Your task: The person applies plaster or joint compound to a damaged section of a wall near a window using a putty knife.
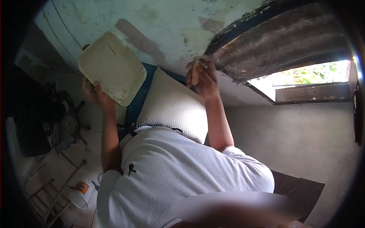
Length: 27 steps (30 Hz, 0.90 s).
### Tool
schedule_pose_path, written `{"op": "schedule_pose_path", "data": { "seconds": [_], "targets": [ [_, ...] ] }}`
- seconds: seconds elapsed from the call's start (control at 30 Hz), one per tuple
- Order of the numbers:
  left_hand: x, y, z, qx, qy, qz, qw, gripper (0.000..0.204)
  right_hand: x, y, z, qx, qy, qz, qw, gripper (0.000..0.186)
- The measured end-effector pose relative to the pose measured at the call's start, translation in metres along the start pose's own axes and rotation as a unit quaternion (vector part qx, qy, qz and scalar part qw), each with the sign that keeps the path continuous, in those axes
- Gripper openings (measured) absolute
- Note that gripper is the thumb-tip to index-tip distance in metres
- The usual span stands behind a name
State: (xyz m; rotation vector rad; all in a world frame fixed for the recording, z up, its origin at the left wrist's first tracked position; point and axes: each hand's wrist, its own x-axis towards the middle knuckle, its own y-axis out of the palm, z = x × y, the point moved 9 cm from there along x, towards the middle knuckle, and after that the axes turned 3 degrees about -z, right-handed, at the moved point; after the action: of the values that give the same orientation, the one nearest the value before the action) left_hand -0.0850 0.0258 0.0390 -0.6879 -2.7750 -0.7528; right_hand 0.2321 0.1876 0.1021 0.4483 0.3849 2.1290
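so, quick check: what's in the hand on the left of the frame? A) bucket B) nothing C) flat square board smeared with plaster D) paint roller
C: the left hand grips the edge of a flat, square, whitish plaster board raised beside the ceiling, while the right hand presses a small tool against the ceiling's broken edge near the corrugated roof sheet.
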Motion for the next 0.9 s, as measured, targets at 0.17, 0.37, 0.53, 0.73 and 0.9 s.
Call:
{"op": "schedule_pose_path", "data": {
  "seconds": [0.17, 0.37, 0.53, 0.73, 0.9],
  "targets": [
    [-0.001, -0.001, 0.006, 0.024, -0.018, -0.003, 1.000, 0.063, 0.023, -0.051, 0.047, -0.461, -0.230, -0.065, 0.854, 0.034],
    [0.002, -0.006, 0.007, 0.039, -0.003, -0.018, 0.999, 0.063, 0.038, -0.034, 0.090, -0.683, -0.449, -0.075, 0.571, 0.035],
    [0.003, -0.005, 0.006, 0.061, -0.015, -0.021, 0.998, 0.064, 0.052, -0.043, 0.101, -0.703, -0.469, -0.110, 0.523, 0.032],
    [0.006, -0.006, 0.013, 0.049, 0.007, -0.008, 0.999, 0.062, 0.069, -0.052, 0.104, -0.748, -0.419, -0.137, 0.496, 0.044],
    [0.006, -0.008, 0.016, 0.052, -0.010, -0.027, 0.998, 0.061, 0.066, -0.051, 0.102, -0.774, -0.450, -0.133, 0.426, 0.037]
  ]
}}
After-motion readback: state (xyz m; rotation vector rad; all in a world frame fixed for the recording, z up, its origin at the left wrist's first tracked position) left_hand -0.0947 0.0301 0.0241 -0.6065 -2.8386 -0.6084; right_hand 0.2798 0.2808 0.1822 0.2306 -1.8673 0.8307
